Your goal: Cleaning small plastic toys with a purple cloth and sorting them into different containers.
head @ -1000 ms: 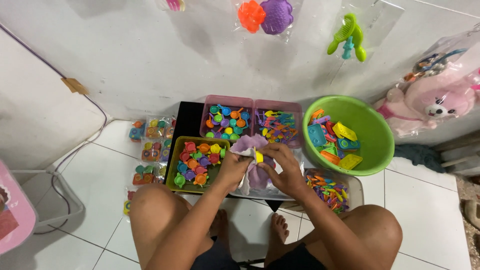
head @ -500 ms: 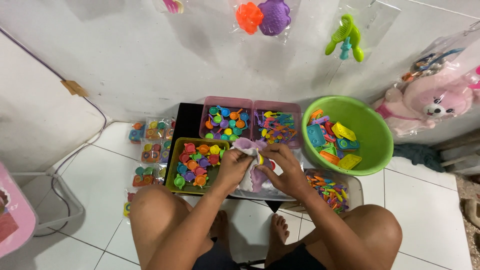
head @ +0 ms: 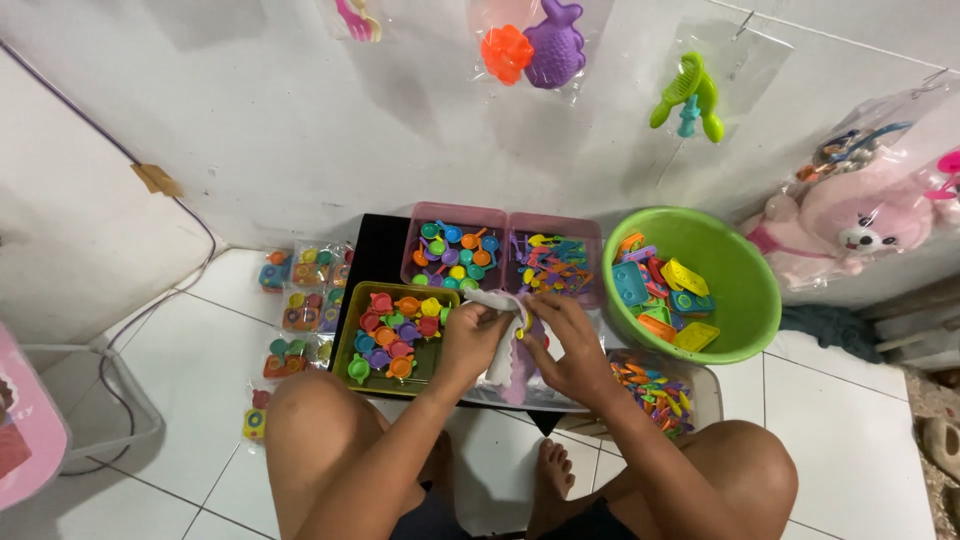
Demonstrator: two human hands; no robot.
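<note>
A: What did the hands have at that moment?

B: The left hand point(head: 474, 338) was closed on the upper edge of a soft pale-lilac cloth point(head: 508, 352), pinching it between thumb and fingers. The right hand point(head: 567, 345) gripped the same cloth from the other side, and a small yellow plastic piece point(head: 521, 321) showed between the two; I think the right fingers pinched it, but the view was too small to be sure.

A: And where was the cloth?

B: Held just above the front edge of the low black tabletop point(head: 378, 250), between the person's knees, hanging down toward a clear plastic sheet.

A: How crowded was it around them?

B: Tight. Just left of the left hand lay an olive-green rectangular tray of small coloured toy pots point(head: 348, 335), its right rim nearly touching the knuckles. Behind the hands stood two pink plastic boxes side by side, one with tiny pans point(head: 455, 212), one with toy cutlery point(head: 556, 220). To the right, a round green plastic basin point(head: 745, 290) sat close, and a clear tub of mixed utensils point(head: 708, 385) lay beside the right forearm.

A: Any free room?

B: Bare white floor tiles point(head: 190, 370) opened out to the left, beyond small packed toy bags point(head: 300, 300) along the tabletop's left edge.
</note>
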